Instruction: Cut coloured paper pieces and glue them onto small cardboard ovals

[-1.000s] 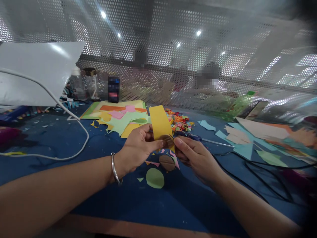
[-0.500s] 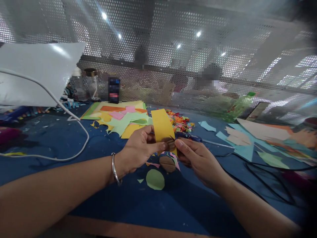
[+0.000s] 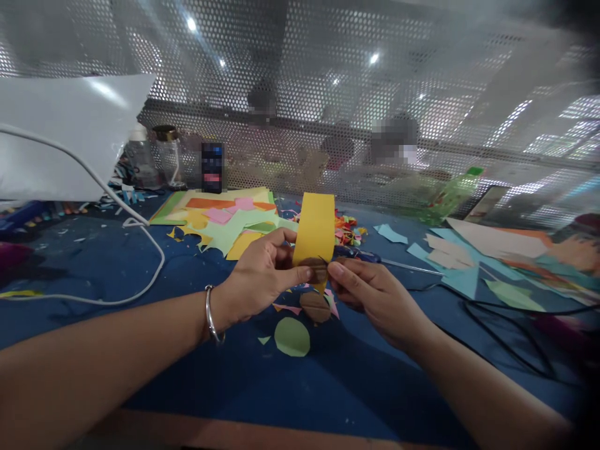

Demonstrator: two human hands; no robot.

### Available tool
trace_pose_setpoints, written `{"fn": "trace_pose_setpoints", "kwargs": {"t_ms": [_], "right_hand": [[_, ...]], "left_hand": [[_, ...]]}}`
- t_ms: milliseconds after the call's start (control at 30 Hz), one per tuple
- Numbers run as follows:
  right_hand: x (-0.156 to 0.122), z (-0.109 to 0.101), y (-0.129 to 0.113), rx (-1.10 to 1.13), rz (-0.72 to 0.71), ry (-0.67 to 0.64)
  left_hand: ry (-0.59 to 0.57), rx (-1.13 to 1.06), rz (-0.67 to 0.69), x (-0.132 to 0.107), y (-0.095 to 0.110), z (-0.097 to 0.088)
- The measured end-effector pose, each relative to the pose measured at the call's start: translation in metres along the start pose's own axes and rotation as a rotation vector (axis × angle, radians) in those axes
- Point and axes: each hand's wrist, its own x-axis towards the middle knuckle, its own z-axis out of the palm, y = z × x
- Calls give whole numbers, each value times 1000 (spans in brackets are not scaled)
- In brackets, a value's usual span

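My left hand [image 3: 262,272] pinches a yellow paper strip [image 3: 315,225] together with a brown cardboard disc [image 3: 319,270], the thumb pressing on the disc. The strip stands up above the fingers. My right hand [image 3: 365,284] is closed at the disc's right edge. Thin dark tips, which look like scissors [image 3: 324,258], poke out past its thumb at the paper; their handles are hidden in the hand. Below lie a second brown cardboard disc [image 3: 315,307] and a light green paper circle [image 3: 292,336], with small pink scraps around them.
Behind the hands are a stack of coloured paper [image 3: 225,225] and a heap of bright scraps [image 3: 349,230]. A screwdriver [image 3: 403,263], black cable [image 3: 506,337] and paper sheets [image 3: 497,240] lie right, near another person's hand [image 3: 576,253]. A white cable [image 3: 159,262] loops left.
The yellow strip has turned more upright and shifted slightly right, with the disc still pinched against it. Both hands keep nearly the same place; the whole view has shifted a little.
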Motion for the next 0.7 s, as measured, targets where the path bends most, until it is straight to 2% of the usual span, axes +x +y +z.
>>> {"fn": "trace_pose_setpoints", "kwargs": {"t_ms": [300,500,700], "right_hand": [[1,-3,3,-104,-33,-26],[1,-3,5,-129,-30,-21],[0,-2,1,-129,-47,-12]], "left_hand": [[55,71,-18,-3,9,3],[84,158,-31,-3,7,0],[72,159,-25,-3,8,1]]}}
